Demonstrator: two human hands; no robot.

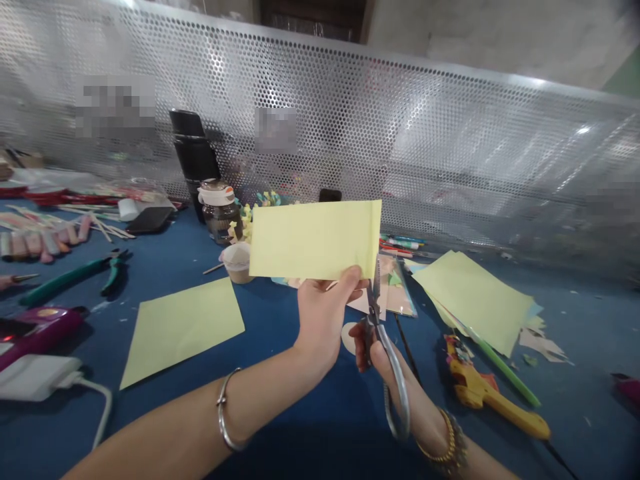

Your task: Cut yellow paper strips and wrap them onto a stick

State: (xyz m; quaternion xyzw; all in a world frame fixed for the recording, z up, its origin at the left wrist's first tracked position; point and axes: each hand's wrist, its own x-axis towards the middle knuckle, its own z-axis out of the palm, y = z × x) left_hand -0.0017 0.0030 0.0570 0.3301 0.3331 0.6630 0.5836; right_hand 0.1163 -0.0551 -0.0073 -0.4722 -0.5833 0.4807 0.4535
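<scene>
Holding paper (310, 240), blue table (170, 261), perforated screen (340, 107)

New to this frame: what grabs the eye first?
The pale yellow sheet mid-picture, pinched in the left hand, with the scissors in the right hand at its lower right corner. Next, the shiny perforated metal panel spanning the back of the blue table. Then the tall black flask standing left of centre, before that panel.

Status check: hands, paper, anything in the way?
Left hand gripping yellow paper near lower right corner. Right hand on scissors, blades at paper's right end. Left thumb close to blades.
</scene>
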